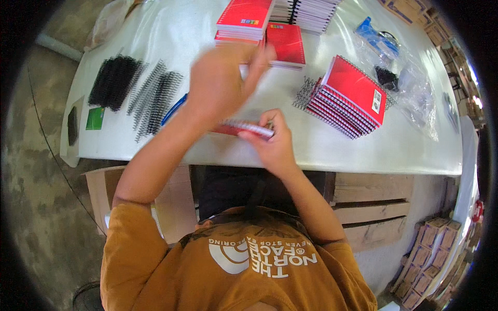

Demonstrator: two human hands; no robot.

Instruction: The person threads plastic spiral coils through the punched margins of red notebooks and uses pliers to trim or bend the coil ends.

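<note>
My right hand (275, 141) grips the end of a small red notebook (228, 127), which is turned edge-on near the table's front edge. My left hand (220, 80) is raised above it, smeared by motion, so its grip is unclear. That hand hides part of the notebook stacks behind it. Beside my left forearm a blue curved handle (174, 109) shows, the rest of it hidden. Loose black spiral coils (155, 98) lie to the left, with a denser black heap of coils (114, 80) farther left.
Red spiral notebooks (355, 90) are stacked on the right of the white table (332, 153). More red notebooks (246, 15) and thick page blocks (314, 15) stand at the back. A green card (95, 118) lies at left; clear plastic (415, 98) and a blue tool (373, 33) at right.
</note>
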